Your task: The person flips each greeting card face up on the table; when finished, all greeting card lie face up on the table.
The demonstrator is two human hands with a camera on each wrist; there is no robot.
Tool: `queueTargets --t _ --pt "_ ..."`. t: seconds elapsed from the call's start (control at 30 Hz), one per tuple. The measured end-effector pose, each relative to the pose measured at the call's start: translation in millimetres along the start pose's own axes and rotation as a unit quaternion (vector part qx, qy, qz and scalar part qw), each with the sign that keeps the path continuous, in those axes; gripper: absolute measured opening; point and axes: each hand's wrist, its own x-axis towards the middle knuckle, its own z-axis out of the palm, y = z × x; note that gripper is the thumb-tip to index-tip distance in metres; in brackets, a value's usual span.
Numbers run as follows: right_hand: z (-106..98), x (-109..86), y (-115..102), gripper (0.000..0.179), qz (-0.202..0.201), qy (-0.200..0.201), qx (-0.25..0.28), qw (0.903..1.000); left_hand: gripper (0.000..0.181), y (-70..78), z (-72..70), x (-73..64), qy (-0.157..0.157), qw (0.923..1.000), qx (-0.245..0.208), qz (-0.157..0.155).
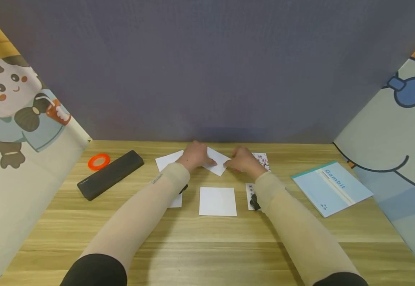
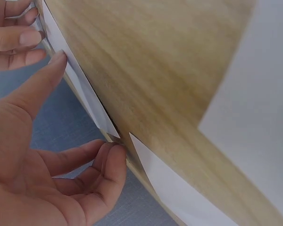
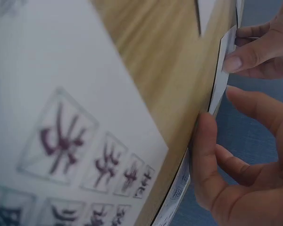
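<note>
A white square of paper lies turned cornerwise near the table's back edge, between both hands. My left hand holds it from the left: its thumb rests on the paper and the other fingers curl by one corner. At the opposite corner is my right hand, thumb and finger closing on the tip, seen edge-on in the right wrist view. Partly behind my left hand lies another white square. A blossom-printed square sits beyond my right hand.
A plain white square lies in front of the hands. My forearms partly cover another white square and a square with written characters. At left are a black case and an orange tape ring; a blue notebook lies right.
</note>
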Motion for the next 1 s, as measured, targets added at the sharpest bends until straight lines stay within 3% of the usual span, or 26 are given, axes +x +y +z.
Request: queueTargets --t 0.13,0.47,0.67,1.0 --pt "1.4 1.0 -1.4 0.063 0.002 -0.004 -0.027 0.9996 0.066 -0.4 -0.2 1.1 -0.006 1.0000 0.003 -0.004" --pt "6.0 3.6 -6.8 0.051 -0.017 0.002 -0.052 0.9985 0.069 -3.4 -0.5 4.6 -0.011 0.9999 0.005 -0.006" --pt "3.5 4.3 -6.3 0.047 -0.019 -0.016 -0.054 0.9983 0.070 -3.7 -1.1 4.4 -0.018 0.9998 -0.001 -0.004" --pt "-0.3 3.0 -8.2 0.055 -0.008 -0.038 -0.058 0.9976 0.070 -11.2 -5.7 1.7 -0.028 0.9991 -0.031 -0.007"
